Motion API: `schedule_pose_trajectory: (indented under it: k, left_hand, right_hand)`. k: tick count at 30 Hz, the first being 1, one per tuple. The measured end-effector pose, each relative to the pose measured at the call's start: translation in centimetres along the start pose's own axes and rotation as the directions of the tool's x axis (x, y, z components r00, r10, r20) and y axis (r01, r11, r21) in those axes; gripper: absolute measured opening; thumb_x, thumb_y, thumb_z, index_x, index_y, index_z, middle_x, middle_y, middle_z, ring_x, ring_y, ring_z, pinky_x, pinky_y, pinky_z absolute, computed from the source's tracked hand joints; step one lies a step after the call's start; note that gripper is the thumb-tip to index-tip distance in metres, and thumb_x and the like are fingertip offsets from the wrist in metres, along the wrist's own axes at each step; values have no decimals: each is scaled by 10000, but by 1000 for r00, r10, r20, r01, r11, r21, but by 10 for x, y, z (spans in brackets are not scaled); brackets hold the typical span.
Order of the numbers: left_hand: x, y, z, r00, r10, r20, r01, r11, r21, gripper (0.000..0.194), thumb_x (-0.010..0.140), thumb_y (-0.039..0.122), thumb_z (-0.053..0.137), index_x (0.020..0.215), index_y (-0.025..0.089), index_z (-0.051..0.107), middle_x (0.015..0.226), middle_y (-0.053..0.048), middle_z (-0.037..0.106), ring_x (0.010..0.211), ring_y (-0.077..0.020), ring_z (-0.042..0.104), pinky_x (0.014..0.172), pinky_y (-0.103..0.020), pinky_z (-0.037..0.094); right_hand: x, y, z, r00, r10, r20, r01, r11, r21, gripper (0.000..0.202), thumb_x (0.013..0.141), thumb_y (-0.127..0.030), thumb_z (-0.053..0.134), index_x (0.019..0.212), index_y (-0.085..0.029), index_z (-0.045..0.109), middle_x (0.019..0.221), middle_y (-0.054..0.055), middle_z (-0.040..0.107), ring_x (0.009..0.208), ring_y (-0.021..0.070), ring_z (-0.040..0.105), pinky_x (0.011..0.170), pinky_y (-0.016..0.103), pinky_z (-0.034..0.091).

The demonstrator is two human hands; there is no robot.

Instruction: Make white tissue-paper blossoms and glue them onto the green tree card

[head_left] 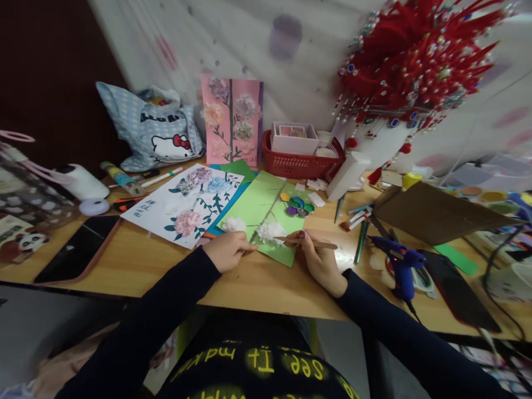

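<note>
A light green sheet [260, 197] with a dark drawn stem lies on the desk. Two white crumpled flowers, one on the left [233, 224] and a larger one [271, 230], sit on its lower part. My right hand [320, 257] pinches a thin brown wooden stick [318, 243], its tip at the larger flower's right side. My left hand [228, 250] rests by the sheet's lower left edge with its fingers pressed together; what they hold, if anything, is hidden. A cluster of small paint pots [297, 206] stands on the sheet's upper right.
A white flower picture [166, 205] lies left of the sheet, with a phone [77, 249] farther left. Behind are a red basket [286, 165] and a pink flower picture [216, 133]. Brushes [356, 220], a blue glue gun [401, 266] and brown cardboard [440, 210] are right.
</note>
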State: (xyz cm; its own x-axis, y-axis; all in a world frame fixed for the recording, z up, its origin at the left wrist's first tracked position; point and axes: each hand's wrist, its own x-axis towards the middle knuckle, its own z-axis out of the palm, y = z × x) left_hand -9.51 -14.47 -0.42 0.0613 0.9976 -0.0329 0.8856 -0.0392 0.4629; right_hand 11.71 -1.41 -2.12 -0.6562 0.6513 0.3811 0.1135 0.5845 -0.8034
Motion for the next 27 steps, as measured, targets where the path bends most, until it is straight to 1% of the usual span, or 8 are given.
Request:
schedule_pose_trajectory:
  k: [4, 10, 15, 17, 19, 21, 23, 27]
  left_hand:
    - [1, -2, 1, 1000, 3, -6, -3, 1000, -18, 408, 817, 87, 398, 1077, 217, 684, 825, -55, 585, 799, -165, 564, 762, -278, 434]
    - [2, -2, 0, 1000, -1, 3, 1, 1000, -16, 412, 806, 76, 401, 1064, 223, 686, 849, -54, 588, 822, -169, 567, 784, -285, 441]
    - [2, -2, -1, 1000, -2, 21, 2, 1000, -13, 425, 815, 76, 392, 1098, 228, 671, 854, -55, 582, 834, -167, 568, 792, -286, 445]
    - [2, -2, -1, 1000, 4, 21, -3, 1000, -18, 430, 813, 68, 398, 1102, 235, 668, 854, -51, 580, 837, -164, 568, 795, -284, 446]
    - [2, -1, -1, 1000, 1, 20, -1, 1000, -14, 439, 809, 57, 399, 1102, 244, 668, 848, -45, 575, 833, -160, 567, 794, -279, 447]
    - [2, 4, 0, 999, -27, 26, 27, 1000, -1, 445, 819, 58, 389, 1121, 242, 659, 850, -46, 564, 828, -159, 570, 792, -277, 449]
    - [1, 13, 1, 996, -83, 42, 81, 996, 43, 457, 831, 63, 374, 1166, 237, 633, 879, -56, 554, 827, -164, 576, 784, -279, 455]
    - [2, 40, 11, 983, -169, 75, 153, 971, 185, 525, 796, 45, 408, 1267, 237, 540, 994, -82, 538, 820, -178, 586, 747, -288, 475]
  right_hand:
    - [-1, 1, -2, 995, -4, -98, 14, 995, 95, 414, 968, -404, 329, 830, -181, 649, 688, 36, 670, 633, 151, 617, 608, 276, 503]
    - [0, -3, -3, 992, -89, 93, 95, 994, -53, 370, 962, -363, 373, 855, -188, 681, 743, 44, 686, 674, 153, 622, 621, 264, 488]
    - [-2, -3, -5, 992, -115, 53, 119, 991, -61, 385, 973, -341, 343, 872, -192, 684, 755, 44, 686, 689, 158, 625, 646, 273, 487]
    - [-1, -3, -6, 987, -159, 38, 162, 981, -103, 345, 968, -321, 361, 905, -196, 676, 806, 52, 687, 745, 167, 627, 681, 291, 483]
    - [0, -1, -7, 971, -229, 72, 237, 962, -136, 330, 965, -294, 370, 876, -204, 675, 766, 39, 679, 701, 159, 608, 724, 319, 472]
    - [1, 1, -9, 944, -319, 85, 329, 933, -146, 361, 968, -268, 353, 798, -213, 667, 661, 10, 655, 608, 143, 567, 795, 362, 451]
    - [1, 3, -13, 918, -395, 29, 394, 903, -171, 378, 968, -259, 336, 757, -218, 647, 615, -7, 640, 581, 139, 550, 870, 406, 415]
    - [6, 4, -17, 923, -382, -45, 356, 894, -273, 251, 949, -271, 386, 934, -217, 630, 823, 41, 693, 752, 181, 605, 818, 398, 443]
